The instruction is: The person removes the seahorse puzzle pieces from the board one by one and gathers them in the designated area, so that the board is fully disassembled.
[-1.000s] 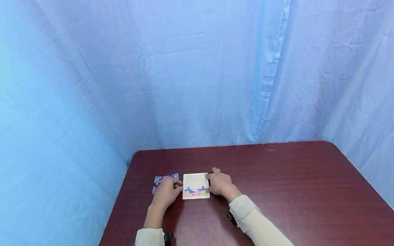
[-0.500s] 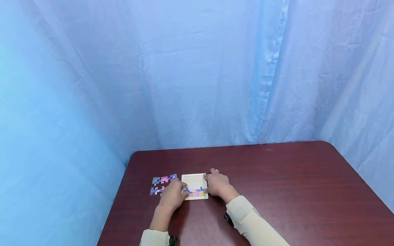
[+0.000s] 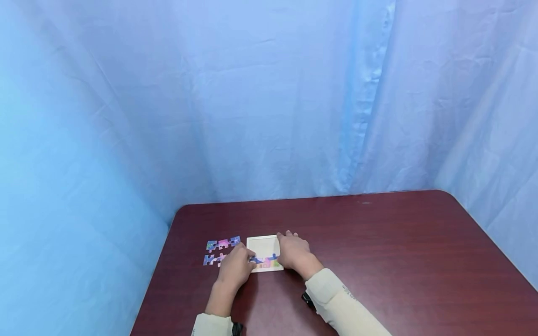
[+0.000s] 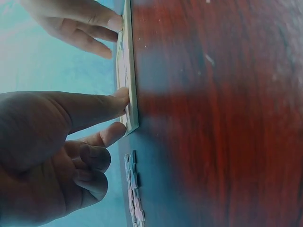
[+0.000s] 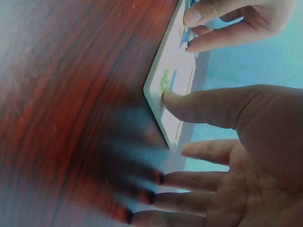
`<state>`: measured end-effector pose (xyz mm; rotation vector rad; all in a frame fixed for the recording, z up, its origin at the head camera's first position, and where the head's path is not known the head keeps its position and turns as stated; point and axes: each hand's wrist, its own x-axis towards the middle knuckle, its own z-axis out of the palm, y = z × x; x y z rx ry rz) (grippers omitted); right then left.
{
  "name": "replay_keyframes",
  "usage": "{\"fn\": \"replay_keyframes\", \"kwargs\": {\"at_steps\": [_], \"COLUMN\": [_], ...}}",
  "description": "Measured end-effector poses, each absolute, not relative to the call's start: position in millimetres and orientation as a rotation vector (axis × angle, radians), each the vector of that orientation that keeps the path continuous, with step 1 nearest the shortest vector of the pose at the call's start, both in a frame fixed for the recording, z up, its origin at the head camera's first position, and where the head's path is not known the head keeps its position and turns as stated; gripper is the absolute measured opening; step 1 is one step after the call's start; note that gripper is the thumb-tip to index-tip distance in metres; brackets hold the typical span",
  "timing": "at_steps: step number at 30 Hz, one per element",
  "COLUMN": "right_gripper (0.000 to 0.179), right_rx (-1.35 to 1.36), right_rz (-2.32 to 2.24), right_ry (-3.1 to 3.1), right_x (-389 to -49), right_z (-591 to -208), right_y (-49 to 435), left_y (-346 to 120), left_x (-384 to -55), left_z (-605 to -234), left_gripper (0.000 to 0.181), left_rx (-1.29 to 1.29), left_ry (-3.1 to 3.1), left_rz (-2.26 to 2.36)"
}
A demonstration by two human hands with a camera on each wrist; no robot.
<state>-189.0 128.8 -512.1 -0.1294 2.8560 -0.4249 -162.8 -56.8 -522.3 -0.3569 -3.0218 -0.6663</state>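
Note:
A square pale puzzle tray point(image 3: 264, 245) lies on the table, with a row of colourful jigsaw pieces point(image 3: 267, 262) along its near side. My left hand point(image 3: 235, 266) is at the tray's near left part. Its thumb and index finger pinch across a jigsaw piece with blue on it point(image 5: 184, 39), partly covered by the fingers; the other fingers are curled. At the right rim is my right hand point(image 3: 293, 252), its thumb point(image 5: 173, 100) pressing the tray near a green-printed piece. The right hand's other fingers stretch out straight past the tray's corner.
Left of the tray lie loose jigsaw pieces in two rows, a far row point(image 3: 223, 243) and a nearer one point(image 3: 209, 260) partly hidden by my left hand. The dark red table point(image 3: 378, 261) extends widely to the right. A light blue curtain point(image 3: 269, 102) hangs behind and beside it.
My left hand has moved right, from beside the tray onto its near left part, uncovering more loose pieces. The right hand stays at the tray's right rim.

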Motion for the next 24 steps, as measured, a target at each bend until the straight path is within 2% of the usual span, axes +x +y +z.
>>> {"fn": "replay_keyframes", "kwargs": {"at_steps": [4,10,24], "right_gripper": [0.068,0.078,0.062], "right_rx": [-0.153,-0.349,-0.386], "right_rz": [-0.482,-0.536,-0.37], "right_ry": [2.898,2.931,2.897], "right_x": [-185.6,-181.1,-181.9], "right_z": [-512.0,-518.9,-526.1], "right_y": [124.6,113.3,104.5], "left_y": [-56.2,-55.1,-56.0], "left_x": [-163.9,-164.3,-164.7], "left_z": [-524.1,-522.4,-523.1], "left_gripper": [0.02,0.019,0.018], "left_rx": [-0.361,-0.364,-0.278], "left_ry": [-3.02,-3.013,-3.036], "left_rz": [-0.664,-0.674,-0.739]}}
